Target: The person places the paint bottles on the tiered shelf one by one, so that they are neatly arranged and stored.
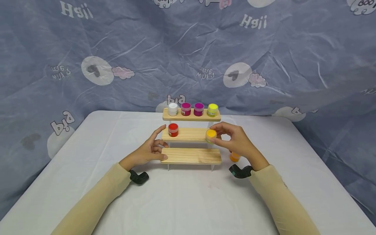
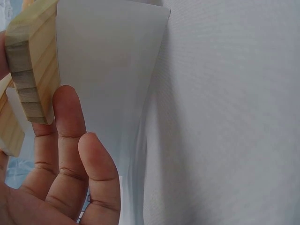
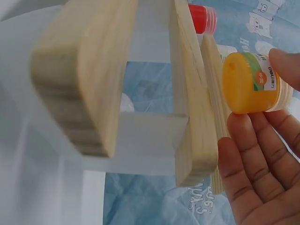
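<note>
A three-tier wooden display stand [image 1: 191, 156] with white supports stands on the table. My left hand [image 1: 149, 149] grips its left end, thumb on the lowest board and fingertips against the underside, as the left wrist view shows. My right hand [image 1: 235, 138] pinches a small yellow-orange paint jar [image 3: 251, 83] between thumb and fingers, over the right end of the middle board. At that board's left end sits a red paint jar [image 1: 173, 130]. On the top board are a white jar [image 1: 173, 109], a magenta jar [image 1: 186, 109], a purple jar [image 1: 198, 109] and a lime-yellow jar [image 1: 212, 110].
An orange jar [image 1: 234, 157] stands on the white-covered table [image 1: 188, 202], right of the stand and partly hidden by my right hand. Behind the table hangs a blue-grey printed cloth [image 1: 176, 49]. Black wrist devices [image 1: 139, 177] show at both sleeves.
</note>
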Available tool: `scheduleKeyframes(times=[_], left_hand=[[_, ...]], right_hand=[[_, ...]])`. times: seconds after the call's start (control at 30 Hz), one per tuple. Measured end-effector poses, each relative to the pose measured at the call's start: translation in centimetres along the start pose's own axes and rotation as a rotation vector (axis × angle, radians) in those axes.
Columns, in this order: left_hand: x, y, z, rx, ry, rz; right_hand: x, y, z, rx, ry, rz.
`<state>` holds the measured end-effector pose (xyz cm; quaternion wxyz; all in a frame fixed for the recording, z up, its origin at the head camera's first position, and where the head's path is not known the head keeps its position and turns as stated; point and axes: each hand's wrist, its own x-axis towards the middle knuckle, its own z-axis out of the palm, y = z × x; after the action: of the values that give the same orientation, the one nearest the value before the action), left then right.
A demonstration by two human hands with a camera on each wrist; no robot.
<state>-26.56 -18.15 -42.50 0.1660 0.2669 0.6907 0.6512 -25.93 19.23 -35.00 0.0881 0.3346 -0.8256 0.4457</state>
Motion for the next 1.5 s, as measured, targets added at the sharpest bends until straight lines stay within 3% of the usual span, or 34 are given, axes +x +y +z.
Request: scheduleKeyframes(times=[0.43,0.97,1.5], left_hand=[[0.0,-0.1,0.1,0.000,-0.003,0.007],[0.0,-0.1,0.1,0.004,-0.001,0.004],[0.2,-0.1,-0.1,0.030,0.011,-0.006]], right_hand=[[2.5,-0.7,2.2,0.098,-0.012,0.124],[4.8,-0.8,4.4,0.066,0.006,0.150],[5.9,-1.4,5.3,0.043,0.002,0.166]])
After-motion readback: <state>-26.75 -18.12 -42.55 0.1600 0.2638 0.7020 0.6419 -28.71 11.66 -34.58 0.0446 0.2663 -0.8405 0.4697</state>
